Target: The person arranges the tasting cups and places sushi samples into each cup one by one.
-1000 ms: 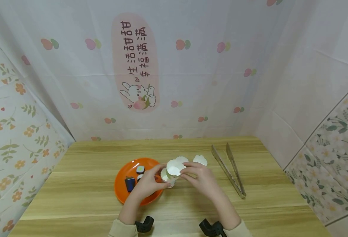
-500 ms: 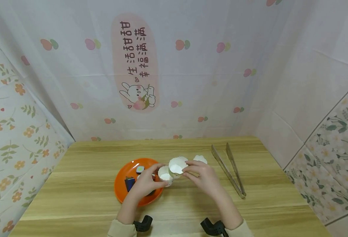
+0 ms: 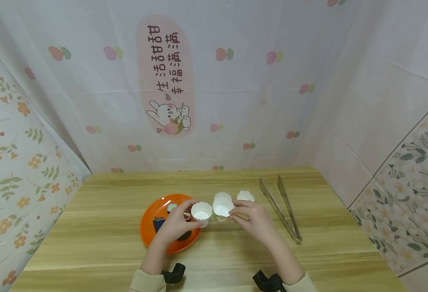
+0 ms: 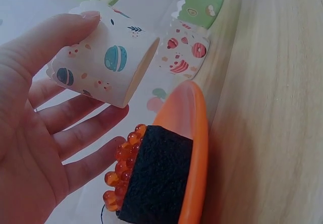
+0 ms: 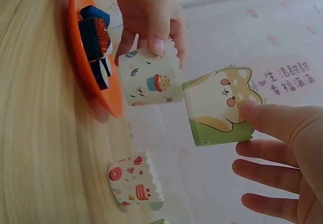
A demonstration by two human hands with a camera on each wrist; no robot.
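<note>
My left hand (image 3: 175,225) pinches a white paper baking cup (image 4: 103,57) printed with macarons and cupcakes, thumb on one side and fingers on the other. It is held upright beside the orange plate's right edge. In my right hand (image 3: 253,219) is a green paper baking cup (image 5: 219,105) with a dog face, gripped near its scalloped rim. A narrow gap parts the two cups in the head view. Behind the green cup stands another white cup (image 5: 135,178) with red cake prints, partly hidden in the head view.
An orange plate (image 3: 146,227) with several sushi pieces lies under and beside my left hand, including a roe-topped one (image 4: 156,176). Another green cup (image 3: 245,196) stands behind my right hand. Metal tongs (image 3: 281,211) lie spread at the right.
The two held cups, overlapping in view a second ago, have drawn apart. My left hand has shifted slightly left with its cup, and my right hand slightly right with the green cup.
</note>
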